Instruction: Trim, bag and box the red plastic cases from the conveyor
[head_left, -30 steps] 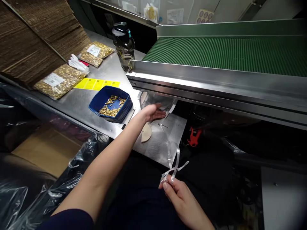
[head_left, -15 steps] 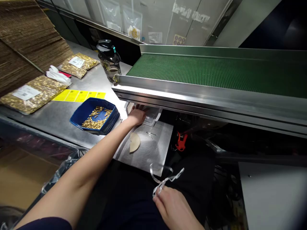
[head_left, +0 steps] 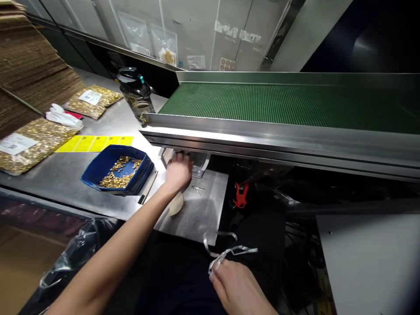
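Note:
My left hand point(head_left: 179, 171) reaches under the conveyor's steel edge and touches a clear plastic container point(head_left: 198, 162) on the steel table; its fingers are curled at the container, and I cannot tell whether they grip it. My right hand point(head_left: 238, 286) is low in front of me, pinching a clear plastic strip point(head_left: 226, 251) that curls upward. A tan half-round piece point(head_left: 176, 204) lies on the table just below my left wrist. A blue tray point(head_left: 115, 170) with small gold parts sits to the left of my left hand.
A green conveyor belt point(head_left: 278, 103) with a steel frame spans the right. Bags of gold parts point(head_left: 28, 142), yellow labels point(head_left: 95, 143), white gloves point(head_left: 62, 117) and a dark bottle point(head_left: 136, 94) stand on the steel table point(head_left: 65, 166). Stacked cardboard point(head_left: 29, 65) sits far left. A red clip point(head_left: 240, 195) hangs below.
My left hand moved from the container's open side further in under the conveyor edge, then drew back slightly. The view tilted up and right. My right hand kept the strip.

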Demonstrator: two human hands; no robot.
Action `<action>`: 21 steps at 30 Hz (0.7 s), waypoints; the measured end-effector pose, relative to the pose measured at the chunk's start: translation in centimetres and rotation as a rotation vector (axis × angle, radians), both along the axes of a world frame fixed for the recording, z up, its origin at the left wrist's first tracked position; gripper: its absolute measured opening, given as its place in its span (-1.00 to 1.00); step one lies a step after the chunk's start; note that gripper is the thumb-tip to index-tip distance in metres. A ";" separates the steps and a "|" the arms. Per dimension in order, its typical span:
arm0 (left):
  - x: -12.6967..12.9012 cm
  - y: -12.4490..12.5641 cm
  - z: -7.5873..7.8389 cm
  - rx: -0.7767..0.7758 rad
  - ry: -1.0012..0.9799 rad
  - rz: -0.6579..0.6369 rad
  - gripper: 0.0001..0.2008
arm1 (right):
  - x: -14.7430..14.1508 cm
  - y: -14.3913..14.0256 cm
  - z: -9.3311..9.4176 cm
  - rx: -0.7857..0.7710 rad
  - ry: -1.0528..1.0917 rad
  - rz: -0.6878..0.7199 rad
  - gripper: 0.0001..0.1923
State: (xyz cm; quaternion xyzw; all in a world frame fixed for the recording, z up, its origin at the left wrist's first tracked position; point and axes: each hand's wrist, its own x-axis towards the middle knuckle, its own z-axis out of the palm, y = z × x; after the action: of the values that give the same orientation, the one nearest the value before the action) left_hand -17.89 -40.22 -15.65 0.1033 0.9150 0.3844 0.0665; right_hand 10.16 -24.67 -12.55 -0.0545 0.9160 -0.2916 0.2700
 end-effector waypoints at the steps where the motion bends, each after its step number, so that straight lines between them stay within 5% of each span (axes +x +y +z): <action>1: 2.0 -0.4 1.1 0.019 0.005 -0.011 -0.68 | 0.1 0.3 0.5 -0.005 -0.004 -0.014 -0.80; 3: 7.0 -1.1 3.3 0.108 -0.023 -0.129 -0.64 | 0.3 1.1 1.5 -0.037 -0.026 -0.038 -0.76; 5: 12.6 -1.5 4.8 0.386 -0.277 -0.517 -0.61 | 0.6 2.0 2.5 -0.090 -0.053 -0.076 -0.77; 7: 17.5 -1.2 5.2 0.432 -0.547 -0.816 -0.37 | 0.7 3.1 3.4 -0.137 -0.075 -0.116 -0.82; 8: 19.4 -0.8 5.0 0.468 -0.640 -0.840 -0.32 | 0.7 3.8 3.8 -0.157 -0.082 -0.120 -0.81; 12: 22.7 1.9 2.2 0.558 -0.797 -0.592 -0.66 | -0.3 6.8 5.0 -0.223 -0.085 -0.123 -0.69; 17: 21.3 6.2 -0.4 0.906 -1.018 -0.089 -0.64 | -0.9 7.3 3.9 -0.293 0.048 -0.603 -0.79; 21: 20.1 9.5 -0.2 0.957 -0.949 -0.040 -0.67 | -0.2 6.0 0.6 -0.461 0.003 -0.657 -0.31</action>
State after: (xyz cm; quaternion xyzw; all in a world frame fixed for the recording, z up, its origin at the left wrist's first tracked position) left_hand 2.21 -30.74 -15.85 -0.0421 0.5134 0.7497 0.4154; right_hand 10.00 -18.65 -11.93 0.1815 0.7956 -0.5603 0.1418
